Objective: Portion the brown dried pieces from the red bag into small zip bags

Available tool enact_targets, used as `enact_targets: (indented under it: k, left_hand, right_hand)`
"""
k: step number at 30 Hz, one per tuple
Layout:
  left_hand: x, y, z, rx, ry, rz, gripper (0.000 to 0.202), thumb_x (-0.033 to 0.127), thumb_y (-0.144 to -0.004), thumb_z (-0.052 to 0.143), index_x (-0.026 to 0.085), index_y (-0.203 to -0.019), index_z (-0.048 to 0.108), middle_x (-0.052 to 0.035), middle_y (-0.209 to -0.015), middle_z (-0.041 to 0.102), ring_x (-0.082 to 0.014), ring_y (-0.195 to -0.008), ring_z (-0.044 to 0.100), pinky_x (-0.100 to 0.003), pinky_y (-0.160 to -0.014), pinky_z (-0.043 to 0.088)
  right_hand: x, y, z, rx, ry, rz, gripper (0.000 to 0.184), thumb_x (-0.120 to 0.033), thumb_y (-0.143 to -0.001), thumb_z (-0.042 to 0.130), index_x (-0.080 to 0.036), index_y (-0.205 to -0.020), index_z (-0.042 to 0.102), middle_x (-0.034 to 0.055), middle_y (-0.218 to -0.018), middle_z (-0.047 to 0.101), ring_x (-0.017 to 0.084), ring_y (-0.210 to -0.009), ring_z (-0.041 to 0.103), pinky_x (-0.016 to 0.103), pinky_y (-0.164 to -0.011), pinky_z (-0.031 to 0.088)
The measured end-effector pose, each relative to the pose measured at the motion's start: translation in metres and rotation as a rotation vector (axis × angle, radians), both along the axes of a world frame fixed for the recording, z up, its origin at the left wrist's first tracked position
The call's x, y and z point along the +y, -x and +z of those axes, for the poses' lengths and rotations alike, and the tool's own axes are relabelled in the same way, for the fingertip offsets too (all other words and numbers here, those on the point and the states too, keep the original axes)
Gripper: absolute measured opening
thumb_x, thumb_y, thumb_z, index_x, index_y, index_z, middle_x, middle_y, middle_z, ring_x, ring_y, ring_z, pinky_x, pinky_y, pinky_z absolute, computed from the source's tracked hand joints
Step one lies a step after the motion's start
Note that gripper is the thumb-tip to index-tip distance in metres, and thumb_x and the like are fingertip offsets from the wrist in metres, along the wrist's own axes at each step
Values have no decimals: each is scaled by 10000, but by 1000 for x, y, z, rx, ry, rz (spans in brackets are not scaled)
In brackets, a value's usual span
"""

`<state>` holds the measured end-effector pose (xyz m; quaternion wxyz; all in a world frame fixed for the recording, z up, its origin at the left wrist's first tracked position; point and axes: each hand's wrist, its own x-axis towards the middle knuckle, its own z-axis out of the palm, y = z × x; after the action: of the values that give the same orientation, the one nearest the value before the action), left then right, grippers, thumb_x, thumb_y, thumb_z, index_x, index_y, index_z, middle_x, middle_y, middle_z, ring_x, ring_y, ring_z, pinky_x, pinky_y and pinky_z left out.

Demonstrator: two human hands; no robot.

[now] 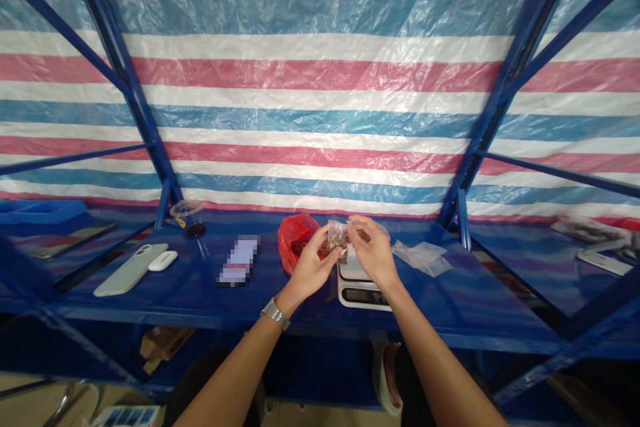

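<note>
From the head view, a small clear plastic bag (337, 239) of brown pieces is gripped between the fingers of the left hand (311, 265) and right hand (373, 253), held over a white digital scale (356, 288) on a blue metal shelf (440, 307), with a red plastic bag (294, 242) just beside it.

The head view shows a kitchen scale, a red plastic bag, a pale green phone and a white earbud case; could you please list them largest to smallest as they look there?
1. Kitchen scale, partly covered
2. Red plastic bag and pale green phone: too alike to rank
3. White earbud case, smallest
</note>
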<state>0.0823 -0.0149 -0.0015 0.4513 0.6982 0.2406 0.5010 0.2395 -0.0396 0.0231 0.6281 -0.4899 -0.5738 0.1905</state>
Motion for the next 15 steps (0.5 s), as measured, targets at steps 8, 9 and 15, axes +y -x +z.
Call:
enact_targets:
  k: [8,9,15]
  left_hand:
    - [7,17,3,390,-283,369,362,333,-965,565,252,-1315,604,-103,-1217,675,-265,-1179,606,-467,-1069,468]
    - [10,22,5,438,-351,437,327,302,-965,546,255,-1279,625,-97,-1227,669,-276,-1209,576,-479,-1096,440]
    - [45,55,2,557,-117,845,542,368,-874,651,150,-1355,527,-225,-1323,575,-392,-1258,538,-569,-1077,390]
  right_hand:
    - [7,-54,-14,-255,310,-277,328,-215,-862,561,-164,-1169,665,87,-895,777,238,-790,737,359,-775,561]
    - [8,-59,-17,-332,359,-293,323,-178,-858,547,-162,-1150,682,93,-911,778,242,-830,739,357,-806,555]
    - [6,-51,-18,-537,256,-453,368,-239,-949,500,-126,-1261,660,174,-1194,711,292,-1142,658,423,-1023,477]
